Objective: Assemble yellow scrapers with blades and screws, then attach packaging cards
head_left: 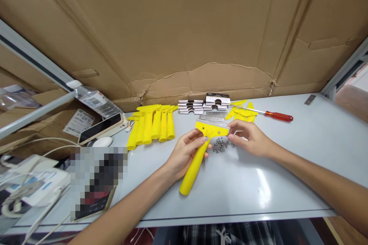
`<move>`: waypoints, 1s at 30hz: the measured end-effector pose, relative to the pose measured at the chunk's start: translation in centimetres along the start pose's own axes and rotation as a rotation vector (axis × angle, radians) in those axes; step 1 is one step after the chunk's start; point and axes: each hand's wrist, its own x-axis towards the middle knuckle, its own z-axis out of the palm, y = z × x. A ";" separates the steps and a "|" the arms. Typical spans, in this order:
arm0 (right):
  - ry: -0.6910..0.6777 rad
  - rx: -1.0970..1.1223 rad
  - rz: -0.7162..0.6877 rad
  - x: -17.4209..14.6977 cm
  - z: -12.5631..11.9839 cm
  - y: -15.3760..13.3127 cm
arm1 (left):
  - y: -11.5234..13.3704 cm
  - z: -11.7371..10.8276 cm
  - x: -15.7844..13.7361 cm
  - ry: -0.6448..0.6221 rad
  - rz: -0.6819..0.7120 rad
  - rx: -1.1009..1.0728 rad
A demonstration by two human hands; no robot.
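Observation:
My left hand [188, 149] is closed around the neck of a yellow scraper [195, 166], whose handle slants down to the left. A metal blade [214, 125] runs along the scraper's head, and one screw shows near the head's right end. At that end my right hand [250, 136] has thumb and forefinger closed on the head's corner. Just behind the head lie loose metal blades [214, 116]. A small heap of screws [219, 145] rests on the table below the head, between my hands.
Several yellow scraper handles [155, 124] lie at the left. Stacked white blade packets [191, 106] stand at the back, beside flat yellow pieces [245, 113]. A red-handled screwdriver [278, 116] lies to the right. Phone [100, 128], bottle [94, 99] and cables crowd the left side.

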 end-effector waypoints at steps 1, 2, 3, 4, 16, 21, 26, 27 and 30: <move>0.012 0.057 0.041 0.0 0.2 0.0 | -0.1 0.1 0.0 -0.005 -0.004 -0.013; 0.027 0.096 0.081 0.1 0.3 -0.1 | -0.1 0.1 0.0 -0.011 -0.009 -0.026; 0.040 0.120 0.119 0.2 0.4 -0.2 | -0.1 0.2 0.0 -0.013 -0.015 -0.039; 0.051 0.130 0.150 0.2 0.5 -0.3 | -0.2 0.3 0.0 -0.013 -0.020 -0.051; 0.052 0.209 0.265 0.3 1.4 0.0 | -0.6 -0.5 -0.3 -0.048 0.172 0.200; 0.046 0.093 0.244 0.3 0.8 -0.2 | -0.4 -0.4 -0.2 -0.018 0.185 0.260; -0.065 -0.523 -0.043 0.2 -1.7 -0.4 | -0.6 -0.6 0.2 0.041 0.195 0.264; -0.112 -0.598 -0.086 0.1 -2.1 -0.3 | -0.7 -0.6 0.3 0.052 0.204 0.271; -0.190 -0.653 -0.134 -0.2 -2.5 0.1 | -0.8 -0.6 0.3 0.088 0.234 0.311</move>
